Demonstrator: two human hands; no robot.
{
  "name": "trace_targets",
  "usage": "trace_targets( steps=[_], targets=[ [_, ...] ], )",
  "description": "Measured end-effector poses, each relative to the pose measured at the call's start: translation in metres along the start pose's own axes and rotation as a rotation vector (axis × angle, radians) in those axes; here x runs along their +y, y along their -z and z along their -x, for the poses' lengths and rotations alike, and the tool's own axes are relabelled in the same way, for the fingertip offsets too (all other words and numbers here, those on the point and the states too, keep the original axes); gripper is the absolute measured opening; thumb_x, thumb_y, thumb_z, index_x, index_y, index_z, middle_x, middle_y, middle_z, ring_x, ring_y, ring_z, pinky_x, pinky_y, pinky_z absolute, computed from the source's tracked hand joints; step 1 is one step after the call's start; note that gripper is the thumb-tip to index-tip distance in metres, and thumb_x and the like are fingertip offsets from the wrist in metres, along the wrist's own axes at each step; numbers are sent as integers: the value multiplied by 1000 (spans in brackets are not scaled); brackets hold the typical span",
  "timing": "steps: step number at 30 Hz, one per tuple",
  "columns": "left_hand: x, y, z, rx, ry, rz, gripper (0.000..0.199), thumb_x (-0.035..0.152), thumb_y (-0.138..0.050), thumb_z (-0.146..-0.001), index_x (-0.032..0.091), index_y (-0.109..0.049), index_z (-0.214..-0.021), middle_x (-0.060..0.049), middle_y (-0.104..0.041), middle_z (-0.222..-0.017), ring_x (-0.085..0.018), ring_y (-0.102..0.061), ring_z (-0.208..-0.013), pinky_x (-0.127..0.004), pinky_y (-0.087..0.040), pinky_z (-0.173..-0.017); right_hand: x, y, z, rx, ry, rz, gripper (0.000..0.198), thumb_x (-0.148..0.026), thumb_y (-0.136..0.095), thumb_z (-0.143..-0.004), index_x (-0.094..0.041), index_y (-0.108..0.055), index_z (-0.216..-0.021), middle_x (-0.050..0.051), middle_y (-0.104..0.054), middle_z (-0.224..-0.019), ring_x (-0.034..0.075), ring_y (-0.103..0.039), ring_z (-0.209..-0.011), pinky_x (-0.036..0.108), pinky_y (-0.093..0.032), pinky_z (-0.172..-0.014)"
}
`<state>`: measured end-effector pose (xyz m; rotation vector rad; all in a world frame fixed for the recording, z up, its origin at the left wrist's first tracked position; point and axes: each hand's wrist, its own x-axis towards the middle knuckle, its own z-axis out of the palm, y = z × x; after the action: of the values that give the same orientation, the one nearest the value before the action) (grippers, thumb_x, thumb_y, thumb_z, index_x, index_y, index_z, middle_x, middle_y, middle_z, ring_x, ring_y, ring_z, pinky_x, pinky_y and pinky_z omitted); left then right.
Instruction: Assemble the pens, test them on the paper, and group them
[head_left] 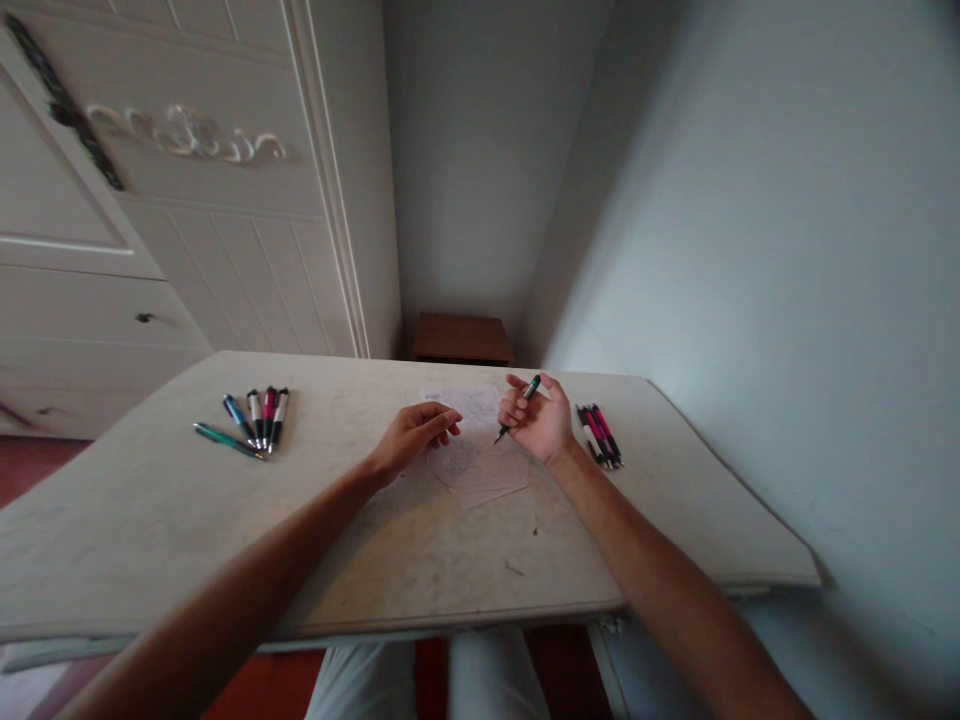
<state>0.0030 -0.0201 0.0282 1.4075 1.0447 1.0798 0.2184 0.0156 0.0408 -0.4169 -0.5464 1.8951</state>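
A pen (532,387) with a green upper part and a dark lower end is held in my right hand (551,420). Its fingers are curled round the barrel, the palm is turned up, and the tip slants down to the left over the paper. Sheets of paper (491,470) with scribbled marks lie overlapped on the table, the lower ones sticking out at the near edge. My left hand (420,432) rests palm down at the paper's left side, fingers loosely curled with the thumb against them and nothing visible in them.
On the left of the white table (360,570) several pens (255,420) lie fanned out. More pens, pink, white and black (598,435), lie side by side right of my right hand. A white cupboard (225,200), a wall (787,300) and a brown wooden stool (461,338) stand beyond.
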Motion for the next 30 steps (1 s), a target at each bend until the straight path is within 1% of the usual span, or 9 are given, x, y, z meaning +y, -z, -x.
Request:
trace_targets(
  steps=[8, 14, 22, 30],
  targets=[
    [0, 0, -1, -18, 19, -20, 42, 55, -67, -74, 14, -69, -82, -5, -67, -76, -11, -53, -61, -23, -40, -58, -1, 1, 0, -5, 26, 29, 38, -44, -40, -86, -15, -65, -87, -5, -35, -52, 11, -30, -46, 25, -28, -47],
    [-1, 1, -1, -23, 27, -34, 41, 54, -66, -75, 14, -68, -79, -4, -66, -74, -11, -53, -61, -23, -40, -58, -2, 1, -2, 36, 67, 54, 38, -48, -43, -87, -16, -64, -84, -5, -34, -52, 11, -30, -45, 26, -28, -46],
    [-3, 1, -1, -26, 3, -84, 41, 55, -62, -77, 15, -69, -78, -4, -66, -72, -11, -54, -60, -23, -41, -57, -3, 3, -2, 31, 103, -5, 34, -41, -41, -87, -16, -63, -87, -5, -34, -53, 11, -29, -45, 25, -29, -46],
    [-3, 2, -2, -26, -8, -84, 39, 54, -62, -78, 15, -68, -74, -2, -63, -66, -11, -53, -59, -23, -41, -57, -3, 4, -1, 18, 112, -13, 33, -41, -41, -87, -17, -63, -88, -5, -34, -52, 11, -30, -45, 25, -30, -45]
  ],
)
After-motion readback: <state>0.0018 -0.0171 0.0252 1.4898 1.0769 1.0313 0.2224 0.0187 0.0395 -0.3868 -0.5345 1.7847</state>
